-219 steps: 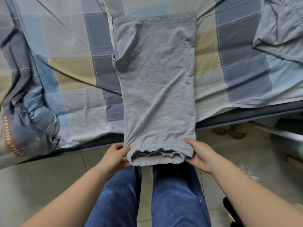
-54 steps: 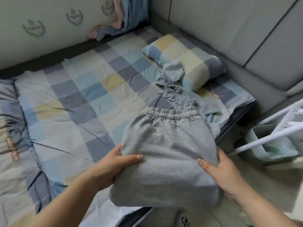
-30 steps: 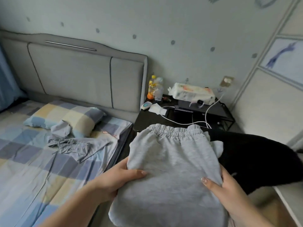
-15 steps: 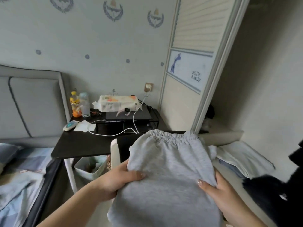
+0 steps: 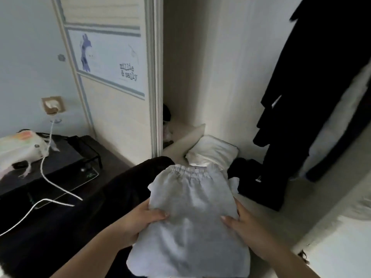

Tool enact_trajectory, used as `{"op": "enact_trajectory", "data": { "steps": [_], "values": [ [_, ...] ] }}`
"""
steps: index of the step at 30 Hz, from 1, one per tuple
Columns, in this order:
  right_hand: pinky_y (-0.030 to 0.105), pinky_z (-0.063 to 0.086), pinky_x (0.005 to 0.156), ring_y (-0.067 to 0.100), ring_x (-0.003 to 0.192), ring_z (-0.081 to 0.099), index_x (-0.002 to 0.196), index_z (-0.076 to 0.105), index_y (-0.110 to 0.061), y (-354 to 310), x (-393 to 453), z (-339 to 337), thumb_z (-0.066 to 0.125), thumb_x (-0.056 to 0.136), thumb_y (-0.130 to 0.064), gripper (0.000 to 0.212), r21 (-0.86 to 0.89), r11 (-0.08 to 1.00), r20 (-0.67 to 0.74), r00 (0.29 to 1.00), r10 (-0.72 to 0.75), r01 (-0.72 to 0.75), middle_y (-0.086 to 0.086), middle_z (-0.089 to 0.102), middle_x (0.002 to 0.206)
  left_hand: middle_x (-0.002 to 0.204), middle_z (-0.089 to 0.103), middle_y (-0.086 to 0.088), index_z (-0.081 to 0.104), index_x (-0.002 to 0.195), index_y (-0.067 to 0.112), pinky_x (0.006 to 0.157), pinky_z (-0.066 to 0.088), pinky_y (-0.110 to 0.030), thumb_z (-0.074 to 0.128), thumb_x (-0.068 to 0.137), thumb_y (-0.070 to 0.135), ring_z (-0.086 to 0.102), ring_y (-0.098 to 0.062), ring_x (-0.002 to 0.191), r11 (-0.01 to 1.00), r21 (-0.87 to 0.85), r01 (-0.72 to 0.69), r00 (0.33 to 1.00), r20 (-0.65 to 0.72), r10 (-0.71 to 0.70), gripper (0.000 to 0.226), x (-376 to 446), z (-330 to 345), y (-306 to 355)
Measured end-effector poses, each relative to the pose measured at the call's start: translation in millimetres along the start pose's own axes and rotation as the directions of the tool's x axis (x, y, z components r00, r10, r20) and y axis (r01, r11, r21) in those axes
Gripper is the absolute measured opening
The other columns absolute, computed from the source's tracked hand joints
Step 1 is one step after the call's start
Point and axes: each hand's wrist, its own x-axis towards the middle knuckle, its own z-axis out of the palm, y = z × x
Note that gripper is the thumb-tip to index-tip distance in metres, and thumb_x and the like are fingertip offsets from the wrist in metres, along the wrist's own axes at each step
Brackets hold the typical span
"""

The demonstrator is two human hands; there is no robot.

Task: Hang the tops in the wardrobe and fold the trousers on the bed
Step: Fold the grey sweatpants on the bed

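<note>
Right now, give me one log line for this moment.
step: carry | item: folded trousers | left hand: holding | right hand: holding | facing: open wardrobe

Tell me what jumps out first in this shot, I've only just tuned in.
The folded grey trousers fill the lower centre, gripped on each side by the left hand and right hand, elastic waistband pointing away. Behind them the wardrobe stands open, with dark garments hanging at the right and a white folded pile on its floor. A dark bedside table with a white cable sits at left.
</note>
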Motion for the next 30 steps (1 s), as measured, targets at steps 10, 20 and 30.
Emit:
{"op": "enact_trajectory", "data": {
  "steps": [10,20,30],
  "values": [
    [0.011,0.047,0.081,-0.016,0.106,0.049,0.137,0.021,-0.041,32.4,38.0,-23.7,0.056,0.086,0.0,0.074,0.027,0.984,-0.073,0.981,0.177,-0.176,-0.028,0.04,0.128,0.111,0.07,-0.015,0.053,0.123,0.019,0.08,0.057,-0.042,0.084,0.059,0.013,0.067,-0.034,0.103,0.977,0.063,0.205,0.97,0.117,-0.211,0.072,135.0,7.7,-0.3],
    [0.023,0.054,0.082,-0.001,0.111,0.059,0.133,0.034,-0.039,60.5,155.7,-81.7,0.05,0.082,0.016,0.076,0.196,0.961,-0.141,0.964,0.227,-0.197,-0.014,0.05,0.133,0.115,0.068,-0.019,0.054,0.124,0.021,0.092,0.049,-0.057,0.077,0.066,0.012,0.065,-0.04,0.104,0.952,0.066,0.299,0.948,0.094,-0.304,0.064,285.4,3.0,18.6],
    [0.015,0.05,0.071,-0.007,0.094,0.063,0.117,0.046,-0.047,80.2,248.2,-135.2,0.053,0.063,-0.013,0.064,0.186,0.945,-0.292,0.903,0.315,-0.269,-0.016,0.062,0.116,0.112,0.069,-0.015,0.055,0.125,0.017,0.089,0.053,-0.052,0.074,0.066,0.011,0.067,-0.035,0.101,0.943,0.126,0.307,0.941,0.105,-0.32,0.062,414.6,11.1,31.3]
  ]
}}
